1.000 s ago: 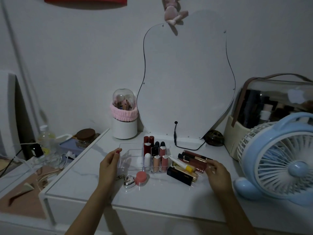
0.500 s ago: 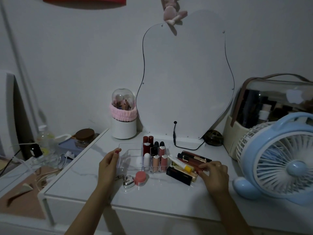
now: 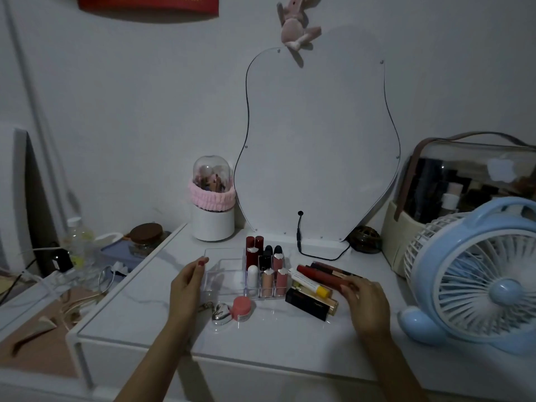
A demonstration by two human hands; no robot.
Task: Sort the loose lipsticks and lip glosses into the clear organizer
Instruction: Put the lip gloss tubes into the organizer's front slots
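Since half a second ago our right hand (image 3: 366, 302) has lifted one dark red lip gloss (image 3: 323, 276) at its near end; before, the fingers only rested on the pile, and a second ago the hand lay further right, at the tube ends. Now the fingertips pinch that tube, which points from the hand toward ten o'clock, its far tip near the clear organizer (image 3: 229, 274). Our left hand (image 3: 185, 288) has not moved: fingers loosely curled round the organizer's left wall, thumb on the rim. From the right hand outward, the loose pile lies just at nine to eleven o'clock: we count one white tube with a yellow cap (image 3: 309, 283), one black and gold lipstick (image 3: 311, 303), and at least two more dark tubes (image 3: 333, 269) behind the held one; the exact number there we cannot tell. Further at nine o'clock the organizer holds nine upright pieces: two dark red (image 3: 254, 250) at the back, three in the middle row, one white (image 3: 252, 275) and two pink (image 3: 274, 281) in front, as far as we can count. One round pink pot (image 3: 241, 306) and one silver case (image 3: 221, 314) sit on the white table (image 3: 275, 340) at eight o'clock from the hand, between both hands.
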